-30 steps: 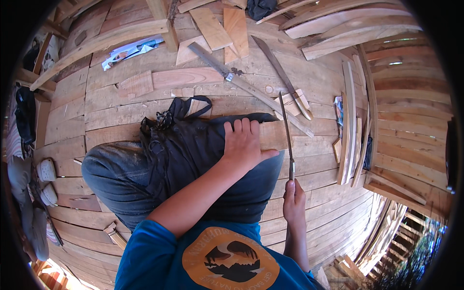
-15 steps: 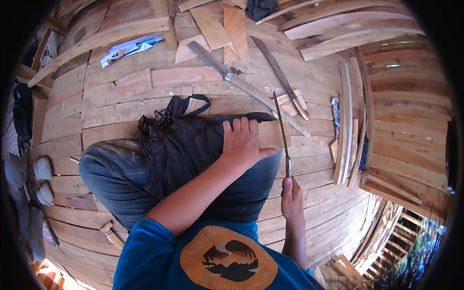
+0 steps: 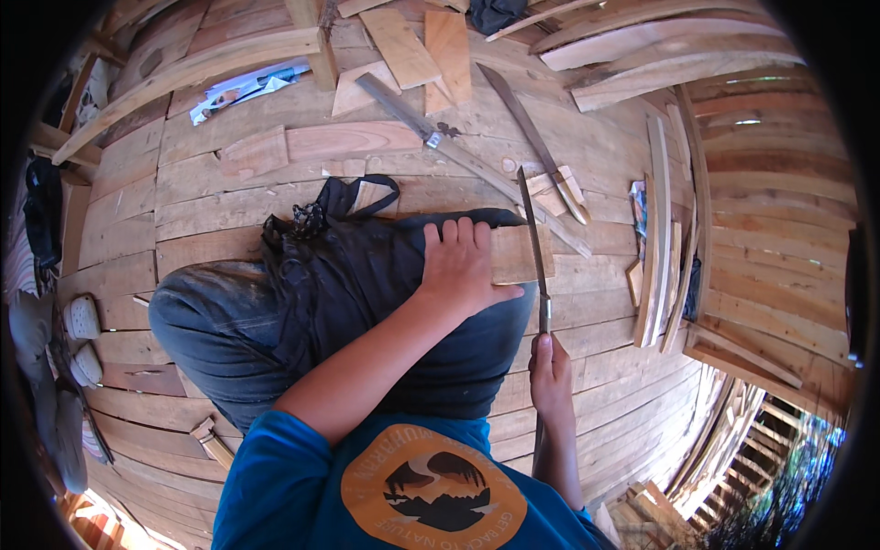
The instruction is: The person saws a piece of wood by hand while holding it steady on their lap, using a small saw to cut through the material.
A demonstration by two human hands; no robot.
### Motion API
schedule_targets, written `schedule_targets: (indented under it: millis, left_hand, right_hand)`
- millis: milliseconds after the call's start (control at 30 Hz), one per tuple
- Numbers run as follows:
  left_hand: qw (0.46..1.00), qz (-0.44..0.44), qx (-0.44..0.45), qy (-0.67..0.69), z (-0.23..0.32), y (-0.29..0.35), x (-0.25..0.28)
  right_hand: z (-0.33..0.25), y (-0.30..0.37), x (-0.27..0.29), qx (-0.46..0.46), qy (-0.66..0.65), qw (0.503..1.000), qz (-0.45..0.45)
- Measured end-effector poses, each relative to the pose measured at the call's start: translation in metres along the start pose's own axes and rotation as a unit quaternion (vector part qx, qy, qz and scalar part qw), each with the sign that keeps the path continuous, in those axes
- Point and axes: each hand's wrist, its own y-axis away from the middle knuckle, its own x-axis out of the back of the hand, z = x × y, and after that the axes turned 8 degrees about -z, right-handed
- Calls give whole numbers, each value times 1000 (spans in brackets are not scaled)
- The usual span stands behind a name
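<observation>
A short flat piece of wood (image 3: 511, 254) lies across my right thigh. My left hand (image 3: 461, 266) presses down on its left part, fingers curled over the far side and thumb stretched along the near edge. My right hand (image 3: 551, 367) is closed round the dark handle of a long-handled knife (image 3: 535, 247). The slim dark blade points away from me, edge-on, and crosses the right part of the wood. Whether it bites into the wood I cannot tell. The handle runs back beneath my right forearm. Dark bunched cloth (image 3: 344, 275) covers my lap beside the left hand.
Beyond my knee lie a machete (image 3: 532, 137) and a long metal-and-wood tool (image 3: 431, 139). Boards (image 3: 449, 55) are scattered ahead, with long planks (image 3: 655, 238) at the right. A wooden bench-like frame (image 3: 192, 78) stands far left. Pale shoes (image 3: 82, 318) show at the left.
The knife blade has shifted slightly left over the wood, and my right hand with it. My left hand stays on the wood.
</observation>
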Motion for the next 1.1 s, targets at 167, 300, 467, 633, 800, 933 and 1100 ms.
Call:
schedule_targets:
  millis: [167,300,467,633,800,933,1100]
  left_hand:
    - [1000,5,-6,9,-1,2,-2]
    - [1000,-3,8,11,2,0,-1]
    - [1000,7,-1,11,1,1,-3]
    - [1000,21,-11,-7,3,4,-5]
    - [1000,12,-4,15,1,1,-3]
    - [1000,19,3,10,-1,1,-5]
    - [1000,20,5,-2,-3,-2,-7]
  right_hand:
    - [-1,10,3,-29,3,1000,-1]
    - [-1,7,2,-29,1,1000,3]
    - [-1,-8,-4,8,8,1000,7]
    - [-17,7,5,-42,-4,999,3]
    - [-2,-7,-3,-3,25,1000,8]
    - [-17,6,3,-29,-18,999,8]
    - [1,23,17,-29,10,997,71]
